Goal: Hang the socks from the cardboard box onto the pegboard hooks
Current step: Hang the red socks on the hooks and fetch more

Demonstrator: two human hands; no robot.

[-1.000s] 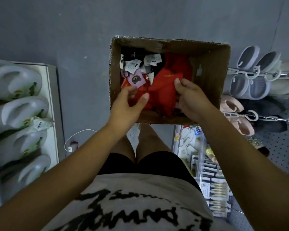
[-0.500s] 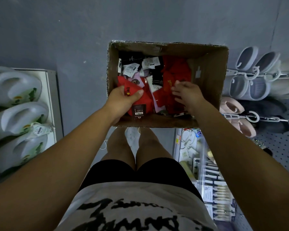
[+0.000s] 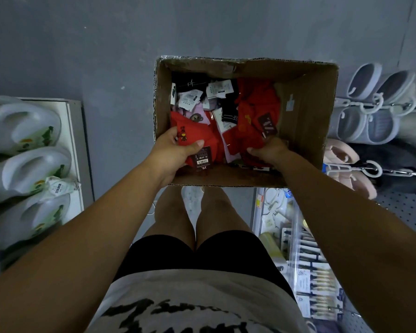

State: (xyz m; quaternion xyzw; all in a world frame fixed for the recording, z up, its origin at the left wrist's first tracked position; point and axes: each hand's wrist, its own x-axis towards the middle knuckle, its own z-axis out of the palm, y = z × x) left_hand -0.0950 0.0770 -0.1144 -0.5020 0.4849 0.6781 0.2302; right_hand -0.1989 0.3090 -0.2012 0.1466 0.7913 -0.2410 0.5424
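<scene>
Left hand [image 3: 175, 150] pinches red bear socks [image 3: 195, 133] by box [image 3: 305, 121] near wall; right hand [image 3: 270, 150] grips red pile [image 3: 252, 104]. Separate one pair first.

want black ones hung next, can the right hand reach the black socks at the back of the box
Probably yes: the box is open-topped and the black socks lie on top, but the right hand grips red socks now.

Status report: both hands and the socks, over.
Left hand grips red bear socks in cardboard box. Right hand grips second red pair. Nothing in the way.
</scene>
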